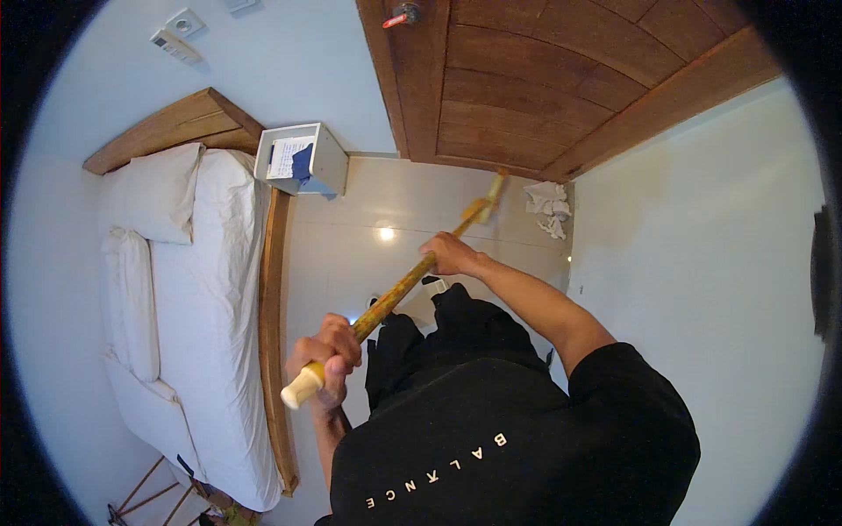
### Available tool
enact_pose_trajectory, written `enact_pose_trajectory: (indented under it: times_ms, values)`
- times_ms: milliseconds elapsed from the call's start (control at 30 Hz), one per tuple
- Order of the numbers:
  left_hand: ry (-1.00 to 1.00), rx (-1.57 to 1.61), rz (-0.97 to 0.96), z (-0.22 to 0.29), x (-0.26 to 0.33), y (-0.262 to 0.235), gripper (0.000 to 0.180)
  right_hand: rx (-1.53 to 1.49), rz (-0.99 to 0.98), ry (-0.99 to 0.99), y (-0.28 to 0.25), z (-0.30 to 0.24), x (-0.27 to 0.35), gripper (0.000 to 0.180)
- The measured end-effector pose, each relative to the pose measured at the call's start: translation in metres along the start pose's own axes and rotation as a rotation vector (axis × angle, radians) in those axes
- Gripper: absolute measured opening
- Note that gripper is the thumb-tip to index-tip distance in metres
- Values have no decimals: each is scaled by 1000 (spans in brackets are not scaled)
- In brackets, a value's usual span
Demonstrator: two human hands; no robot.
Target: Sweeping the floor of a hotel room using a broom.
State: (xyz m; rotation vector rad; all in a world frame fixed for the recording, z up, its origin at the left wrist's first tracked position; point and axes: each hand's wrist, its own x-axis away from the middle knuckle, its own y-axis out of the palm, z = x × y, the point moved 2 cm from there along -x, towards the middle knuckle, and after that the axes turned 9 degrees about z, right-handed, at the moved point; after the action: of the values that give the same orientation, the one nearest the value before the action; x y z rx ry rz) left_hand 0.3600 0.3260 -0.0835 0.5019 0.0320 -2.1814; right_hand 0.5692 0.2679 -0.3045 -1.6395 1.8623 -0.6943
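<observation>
Closest to you is your black T-shirt (491,438), with a line of pale lettering across it, and just ahead of it your dark trousers (474,324). Your left hand (329,355) is closed around the near part of a yellow-brown pole (390,302), its thumb lying by the pale butt end (301,390) that juts out toward you. Farther along the pole, your right hand (452,254) is wrapped around it too, bare forearm stretched out from the short sleeve. The pole runs slantwise from your left, near the bed, away to your right, and ends in a yellowish head (478,210) near the foot of the door; that end is blurred, so you cannot tell whether it touches the pale, shiny floor (351,228). To your left stretches a bed with a wooden side rail (274,351) and a white sheet (219,333), bearing a white bolster (136,298) and, beyond it, a white pillow (162,193) below the wooden headboard (175,131). Beside the headboard stands a white nightstand (331,167) holding papers (288,156) and something dark blue (303,162). To the right of the pole's head, a crumpled white cloth (548,202) lies on the floor by the wall. Farthest off are the brown wooden door (526,96), its handle (402,16) marked with red, and a wall socket (184,22) above a white remote (174,46).
</observation>
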Motion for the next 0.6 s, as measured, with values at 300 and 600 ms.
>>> enact_pose_trajectory:
  times_ms: [300,600]
  values:
    - [382,-190,313,91,6,-60,46,-113,-24,-130,31,-97,-49,12]
    - [373,-146,102,88,11,-43,38,-220,-108,-323,68,-107,-30,15]
